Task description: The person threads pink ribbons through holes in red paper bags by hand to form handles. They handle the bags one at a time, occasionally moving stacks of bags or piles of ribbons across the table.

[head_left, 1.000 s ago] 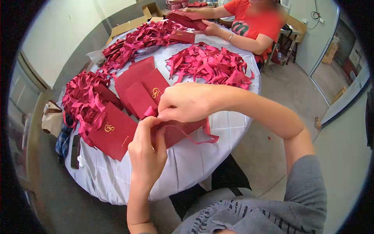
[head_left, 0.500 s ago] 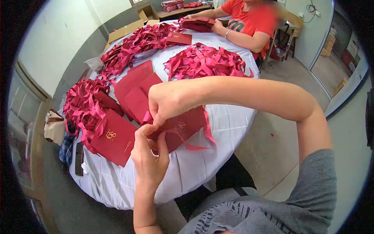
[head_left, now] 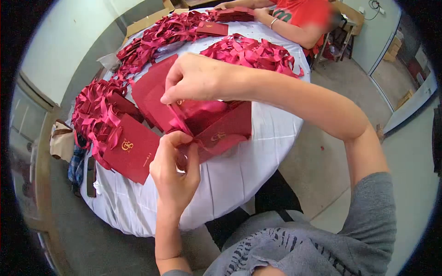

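Near the table's front edge, my left hand [head_left: 177,168] pinches a pink ribbon at the left end of a red bag [head_left: 225,131] with a gold logo. Above and slightly left, my right hand [head_left: 195,78] holds a length of the same ribbon [head_left: 178,115] between thumb and finger, drawn up from my left hand. The ribbon and bag are partly blurred. Another red bag [head_left: 131,149] with a gold logo lies flat to the left, beside a heap of ribboned bags [head_left: 99,112]. More flat red bags [head_left: 149,94] lie behind my hands.
Piles of pink ribbon [head_left: 251,53] lie on the round white-covered table [head_left: 276,133]. Across it, a person in a red shirt [head_left: 299,18] rests hands on a stack of red bags [head_left: 235,14]. A dark phone [head_left: 91,177] lies at the left edge.
My right hand has moved up and away from my left hand, pulling the ribbon upward. The loose ribbon loop at right has drawn in, and the view has shifted slightly.
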`<state>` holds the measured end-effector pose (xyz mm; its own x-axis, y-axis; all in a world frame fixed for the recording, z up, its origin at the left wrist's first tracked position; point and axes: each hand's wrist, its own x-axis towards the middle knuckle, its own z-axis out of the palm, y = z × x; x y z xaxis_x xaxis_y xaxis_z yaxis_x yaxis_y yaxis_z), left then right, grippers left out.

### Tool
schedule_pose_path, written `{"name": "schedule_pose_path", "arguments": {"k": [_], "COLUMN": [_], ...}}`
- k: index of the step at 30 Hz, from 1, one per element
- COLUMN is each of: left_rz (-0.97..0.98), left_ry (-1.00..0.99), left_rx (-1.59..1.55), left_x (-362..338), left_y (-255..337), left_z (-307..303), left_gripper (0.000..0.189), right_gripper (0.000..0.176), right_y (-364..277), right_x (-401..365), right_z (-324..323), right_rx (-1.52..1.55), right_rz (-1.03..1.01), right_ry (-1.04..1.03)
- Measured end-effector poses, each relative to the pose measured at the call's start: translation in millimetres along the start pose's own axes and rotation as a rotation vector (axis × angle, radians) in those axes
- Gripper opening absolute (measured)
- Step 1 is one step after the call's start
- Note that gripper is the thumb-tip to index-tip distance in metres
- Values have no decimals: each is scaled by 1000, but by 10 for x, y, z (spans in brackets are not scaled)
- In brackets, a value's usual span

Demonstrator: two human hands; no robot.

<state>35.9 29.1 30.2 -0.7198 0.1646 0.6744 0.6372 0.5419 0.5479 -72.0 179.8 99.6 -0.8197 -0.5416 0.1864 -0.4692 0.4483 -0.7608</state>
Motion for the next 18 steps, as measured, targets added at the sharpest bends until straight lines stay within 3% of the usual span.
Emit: {"name": "schedule_pose_path", "arguments": {"k": [3, 6, 11, 13, 18], "left_rz": [-23, 80, 67, 189, 120], "left_ry": [15, -38, -35, -3, -28], "left_rx": [10, 102, 104, 129, 117], "left_x": [29, 84, 80, 77, 61], "left_y": [-66, -8, -24, -90, -35], "left_z": [16, -16, 14, 24, 21], "left_gripper": [23, 28, 29, 29, 27], "right_gripper": [28, 23, 18, 18, 20], "right_y": [0, -65, 31, 66, 39], "right_x": [48, 176, 466, 591, 735], "right_z": [20, -1, 154, 201, 233], "right_rx": [-41, 149, 239, 260, 274], "right_rz": [-131, -17, 8, 10, 14], "right_ry": [-37, 39, 153, 168, 263]}}
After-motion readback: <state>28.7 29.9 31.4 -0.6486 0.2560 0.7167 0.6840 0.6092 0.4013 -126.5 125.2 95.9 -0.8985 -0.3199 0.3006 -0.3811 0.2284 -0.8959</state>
